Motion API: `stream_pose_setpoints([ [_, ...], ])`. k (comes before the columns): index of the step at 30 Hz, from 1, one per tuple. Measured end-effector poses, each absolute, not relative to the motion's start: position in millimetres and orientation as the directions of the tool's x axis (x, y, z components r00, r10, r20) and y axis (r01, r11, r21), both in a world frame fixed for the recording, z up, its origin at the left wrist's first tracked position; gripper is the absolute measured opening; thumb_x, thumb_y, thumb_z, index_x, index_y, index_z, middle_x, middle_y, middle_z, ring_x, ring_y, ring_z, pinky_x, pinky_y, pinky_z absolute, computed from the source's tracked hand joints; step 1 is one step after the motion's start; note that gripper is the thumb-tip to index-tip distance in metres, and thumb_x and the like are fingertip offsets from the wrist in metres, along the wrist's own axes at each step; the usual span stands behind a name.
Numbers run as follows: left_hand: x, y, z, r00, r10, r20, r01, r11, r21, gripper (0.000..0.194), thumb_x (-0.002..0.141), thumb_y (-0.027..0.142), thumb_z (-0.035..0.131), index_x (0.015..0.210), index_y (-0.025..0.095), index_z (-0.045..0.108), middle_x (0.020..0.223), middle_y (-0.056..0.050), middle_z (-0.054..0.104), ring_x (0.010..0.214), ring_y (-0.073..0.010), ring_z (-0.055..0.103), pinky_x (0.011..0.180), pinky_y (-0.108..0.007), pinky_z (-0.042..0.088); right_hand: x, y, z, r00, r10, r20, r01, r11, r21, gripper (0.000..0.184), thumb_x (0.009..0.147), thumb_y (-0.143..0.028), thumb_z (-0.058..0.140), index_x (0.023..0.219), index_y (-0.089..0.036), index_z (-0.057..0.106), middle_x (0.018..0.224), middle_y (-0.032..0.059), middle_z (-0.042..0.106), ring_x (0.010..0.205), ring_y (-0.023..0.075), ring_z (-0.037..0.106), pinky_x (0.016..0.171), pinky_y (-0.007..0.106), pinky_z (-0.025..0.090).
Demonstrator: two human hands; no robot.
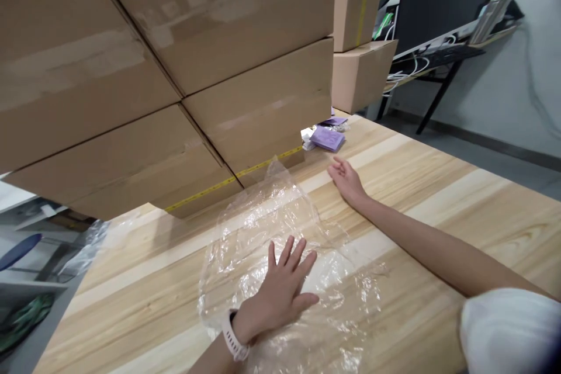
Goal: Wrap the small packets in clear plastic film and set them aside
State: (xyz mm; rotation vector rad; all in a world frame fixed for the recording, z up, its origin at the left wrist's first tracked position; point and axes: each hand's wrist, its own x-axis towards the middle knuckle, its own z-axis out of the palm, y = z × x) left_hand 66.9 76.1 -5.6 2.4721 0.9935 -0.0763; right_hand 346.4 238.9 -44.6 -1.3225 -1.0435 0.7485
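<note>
Across the desk (447,204), clear, crinkled film (267,216) pointed lengthwise toward boxes (263,93); your left fingers (296,253) splayed open, right fingers' (343,166) grip unclear.

"What's the film (326,269) like?"
"Clear, thin, shiny, wrinkled."
"How does it lie?"
"Spread loosely on the table (460,207), from centre to six o'clock, one corner pointing at twelve."

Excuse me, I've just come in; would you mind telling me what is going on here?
A person's left hand lies spread on a clear plastic sheet on the wooden table. The right hand, slightly curled, is farther out near some purple packets; whether it holds anything is unclear. Cardboard boxes stand stacked just beyond the sheet.
</note>
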Motion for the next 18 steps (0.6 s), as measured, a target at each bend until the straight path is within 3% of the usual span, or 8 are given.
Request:
stream_pose_setpoints([
  [3, 57.9, 75.1, 8.4, 0.75, 0.631, -0.199, 0.641, -0.617, 0.456, 0.07, 0.101, 0.054, 0.05, 0.163, 0.037, 0.022, 0.171, -0.007, 0.013, 0.158, -0.0349, 0.003, 0.121, -0.074, 0.002, 334.3, 155.5, -55.2, 0.183, 0.981, 0.068, 0.092, 0.052, -0.994, 0.052, 0.092, -0.054, 0.062, 0.133, -0.022, 0.061, 0.108, 0.0089, 0.074, 0.099, 0.0228, 0.071, 0.097, 0.046, 0.057],
  [7, -2.5, 48.8, 44.2, 0.677, 0.715, -0.175, 0.658, -0.481, 0.579, 0.055, 0.1, 0.046, 0.056, 0.154, 0.042, 0.042, 0.161, -0.003, 0.043, 0.149, -0.0276, 0.04, 0.121, -0.056, 0.036, 333.6, 53.5, -55.8, 0.114, 0.993, -0.018, 0.063, -0.025, -0.998, 0.047, 0.096, -0.055, 0.06, 0.132, -0.025, 0.062, 0.122, 0.0111, 0.071, 0.104, 0.0234, 0.072, 0.095, 0.042, 0.06],
  [9, -46.6, 21.7, 55.6, 0.614, 0.773, -0.16, 0.676, -0.411, 0.611, 0.053, 0.099, 0.04, 0.06, 0.15, 0.044, 0.047, 0.157, -0.001, 0.049, 0.144, -0.0277, 0.048, 0.117, -0.051, 0.044, 341.9, 19.4, -54.8, 0.103, 0.995, 0.007, 0.11, -0.004, -0.994, 0.042, 0.1, -0.05, 0.054, 0.136, -0.027, 0.06, 0.128, 0.0111, 0.069, 0.104, 0.0225, 0.072, 0.094, 0.041, 0.061],
  [12, -99.9, -23.2, 51.5, 0.576, 0.794, -0.196, 0.716, -0.373, 0.59, 0.06, 0.098, 0.028, 0.058, 0.154, 0.044, 0.042, 0.16, -0.001, 0.044, 0.147, -0.0285, 0.044, 0.118, -0.05, 0.043, 355.2, -5.5, -52.6, -0.021, 0.982, 0.188, 0.286, 0.186, -0.94, 0.038, 0.104, -0.036, 0.048, 0.14, -0.033, 0.057, 0.146, 0.0089, 0.058, 0.123, 0.0231, 0.065, 0.102, 0.041, 0.058],
  [14, -116.4, -46.0, 36.6, 0.525, 0.83, -0.187, 0.752, -0.351, 0.558, 0.06, 0.098, 0.024, 0.054, 0.155, 0.039, 0.043, 0.161, -0.004, 0.042, 0.149, -0.0289, 0.04, 0.12, -0.052, 0.038, 358.2, -7.7, -51.2, -0.187, 0.928, 0.322, 0.408, 0.372, -0.834, 0.04, 0.104, -0.027, 0.045, 0.14, -0.035, 0.059, 0.156, 0.0062, 0.048, 0.138, 0.0239, 0.054, 0.111, 0.043, 0.051],
  [16, -119.3, -60.1, 18.3, 0.434, 0.893, -0.116, 0.785, -0.312, 0.536, 0.05, 0.097, 0.024, 0.052, 0.146, 0.033, 0.056, 0.158, -0.007, 0.047, 0.148, -0.0287, 0.042, 0.119, -0.052, 0.039, 355.3, -3.9, -50.4, -0.34, 0.864, 0.372, 0.459, 0.498, -0.736, 0.042, 0.104, -0.022, 0.041, 0.138, -0.034, 0.062, 0.16, 0.0056, 0.043, 0.143, 0.0238, 0.049, 0.114, 0.044, 0.048],
  [18, -115.5, -68.1, 4.8, 0.314, 0.95, -0.002, 0.807, -0.266, 0.527, 0.035, 0.097, 0.028, 0.052, 0.126, 0.027, 0.071, 0.147, -0.01, 0.06, 0.139, -0.0283, 0.054, 0.113, -0.049, 0.047, 349.3, 0.8, -48.9, -0.423, 0.822, 0.382, 0.46, 0.558, -0.691, 0.037, 0.103, -0.024, 0.043, 0.128, -0.03, 0.069, 0.153, 0.0086, 0.052, 0.137, 0.0242, 0.054, 0.111, 0.045, 0.05],
])
